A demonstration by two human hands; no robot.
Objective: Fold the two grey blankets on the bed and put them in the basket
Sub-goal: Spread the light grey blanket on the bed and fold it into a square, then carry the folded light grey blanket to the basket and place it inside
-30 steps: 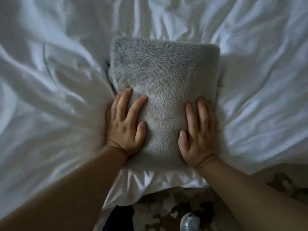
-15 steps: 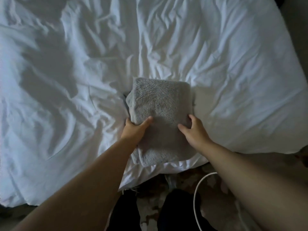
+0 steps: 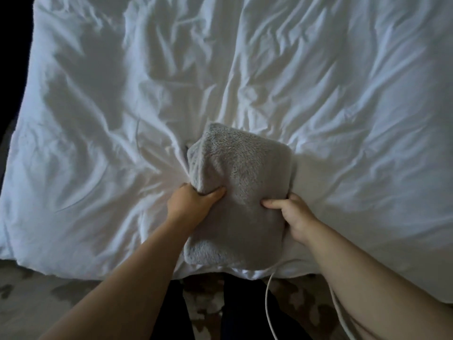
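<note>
Grey fleece, folded into a thick bundle: the blanket [image 3: 242,182] lies at the near edge of the bed [image 3: 343,106], its near end reaching the rim of the white cover. The left hand [image 3: 193,204] has its grip closed on the bundle's left side, thumb pressed on top and fingers tucked out of sight. The right hand [image 3: 294,217] holds the right side in the same way, thumb on top.

The risk, as I judge it, is that the hold is only at the sides, so on lifting the plump layers could sag and slip open, undoing the fold. The left fingers may also catch the white cover, which bunches toward that hand.

A white cable [image 3: 266,303] runs from near the bundle's near right corner down past the dark legs [image 3: 235,315] toward the patterned floor [image 3: 36,285], and it could snag. No basket or second blanket is in view.
</note>
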